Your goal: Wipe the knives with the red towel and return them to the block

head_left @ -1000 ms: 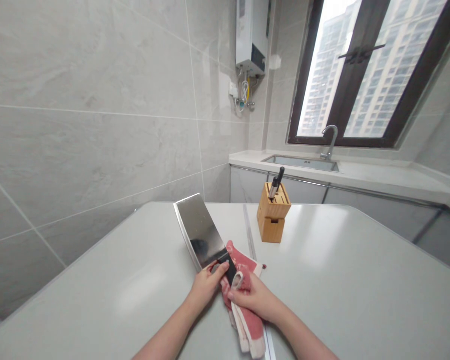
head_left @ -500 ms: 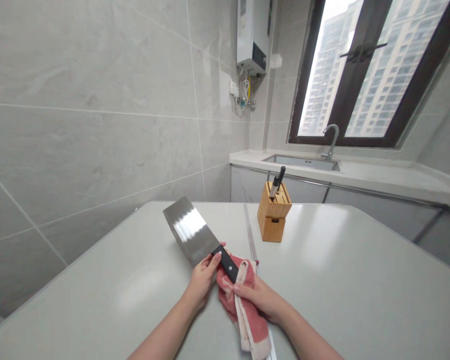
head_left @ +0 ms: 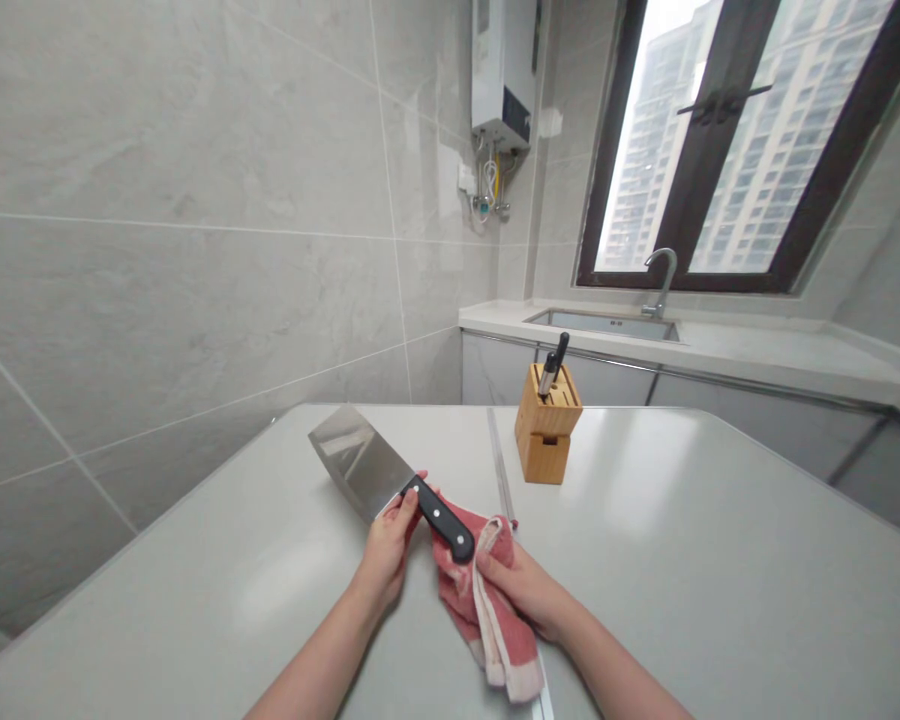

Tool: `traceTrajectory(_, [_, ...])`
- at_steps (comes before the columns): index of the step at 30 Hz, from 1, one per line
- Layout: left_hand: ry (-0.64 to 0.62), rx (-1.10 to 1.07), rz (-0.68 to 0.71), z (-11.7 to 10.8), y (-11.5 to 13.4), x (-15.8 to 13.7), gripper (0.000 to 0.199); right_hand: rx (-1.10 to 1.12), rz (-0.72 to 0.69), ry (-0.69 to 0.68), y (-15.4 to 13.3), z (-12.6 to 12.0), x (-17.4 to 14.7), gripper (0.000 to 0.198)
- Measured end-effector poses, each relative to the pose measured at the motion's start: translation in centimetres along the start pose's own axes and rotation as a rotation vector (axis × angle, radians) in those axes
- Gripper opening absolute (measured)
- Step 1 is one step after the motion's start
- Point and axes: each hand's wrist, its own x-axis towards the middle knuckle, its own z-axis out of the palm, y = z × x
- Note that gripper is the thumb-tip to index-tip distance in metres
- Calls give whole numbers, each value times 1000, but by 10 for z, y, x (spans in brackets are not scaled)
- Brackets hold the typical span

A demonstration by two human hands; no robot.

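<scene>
A cleaver (head_left: 360,460) with a broad shiny blade and a black riveted handle is tilted above the table, its blade pointing away to the left. My left hand (head_left: 392,535) is closed on it where the blade meets the handle, thumb on top. My right hand (head_left: 521,583) grips a red and white towel (head_left: 465,597), thumb over its folded edge. Part of the towel lies under and beside the handle's butt end, and its striped end hangs toward me. The right fingers are mostly hidden by the cloth.
On the white table (head_left: 645,580) a wooden knife block (head_left: 547,430) stands beyond my hands, with black-handled tools in its slots. A seam runs down the tabletop. Behind are a counter with a sink (head_left: 607,322), a faucet (head_left: 664,280) and a window. A tiled wall borders the left.
My left hand has shifted left with the cleaver, and the whole handle now shows, its end out from the towel's fold. The right hand and towel have barely moved.
</scene>
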Motion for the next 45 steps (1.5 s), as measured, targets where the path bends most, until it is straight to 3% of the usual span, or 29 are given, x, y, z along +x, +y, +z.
traceTrajectory(5, [42, -33, 6, -6, 6, 5, 45, 174, 53, 172, 2, -2, 3, 50])
traceTrajectory(10, [-42, 54, -40, -4, -1, 2, 44, 261, 74, 203, -4, 1, 6, 60])
traceTrajectory(15, [-146, 185, -79, -4, -10, -3, 42, 244, 46, 154, -4, 1, 6, 63])
traceTrajectory(21, [-216, 260, -96, -4, -14, -5, 43, -6, 6, -60, -7, 1, 1, 41])
traceTrajectory(25, [-250, 247, -121, -4, -12, -7, 41, 31, -2, -167, -3, -1, -1, 37])
traceTrajectory(32, [-382, 151, -183, 2, -5, -17, 37, 79, 61, -155, 9, -13, -2, 46])
traceTrajectory(39, [-512, 285, -250, 5, -4, -21, 38, 50, 48, -151, 13, -13, 0, 46])
traceTrajectory(45, [-543, 382, -245, 2, -7, -19, 41, 60, -23, -110, 9, -4, 0, 45])
